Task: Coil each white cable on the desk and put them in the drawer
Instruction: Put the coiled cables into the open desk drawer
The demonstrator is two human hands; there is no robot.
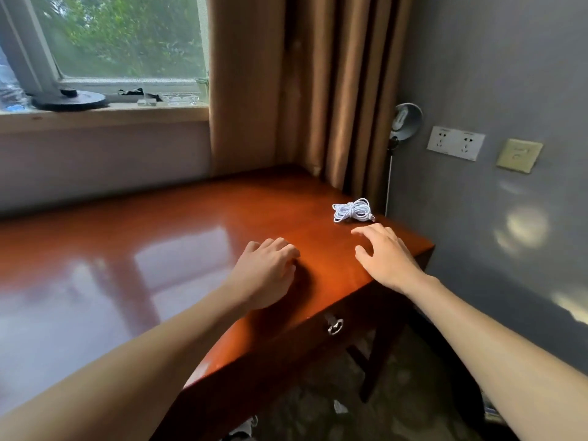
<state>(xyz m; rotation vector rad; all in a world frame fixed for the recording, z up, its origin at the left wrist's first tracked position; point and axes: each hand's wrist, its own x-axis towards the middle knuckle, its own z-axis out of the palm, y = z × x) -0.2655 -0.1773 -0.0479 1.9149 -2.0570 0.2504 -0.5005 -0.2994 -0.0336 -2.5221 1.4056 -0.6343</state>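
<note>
White cable [352, 211], right of centre in the frame: already gathered into a loose bundle of loops cinched about the middle, lying on the worktop [159, 249] near its far right corner, one plug end pointing to the lower right. No other white cable shows on the visible part of the worktop.

Right hand [386, 254], just below the bundle: palm down, fingers spread and relaxed, grasping nothing; its fingertips are near the cable but apart from it. Left hand [270, 272], at centre frame: resting on the worktop with fingers loosely curled under, nothing visibly held.

Drawer [299, 348], lower centre, in the front face of the desk below the hands: closed, its metal pull [334, 326] untouched.

Progress, as judged from this view: coiling of this cable appears complete; what remains is to pick up the bundle, open the drawer and lay the bundle inside. Whether other cables are already stored cannot be told with the drawer closed.

Surroundings: brown curtain [305, 90] at upper centre, window [127, 36] at upper left, wall sockets [455, 143] and a small lamp [407, 117] at right.
</note>
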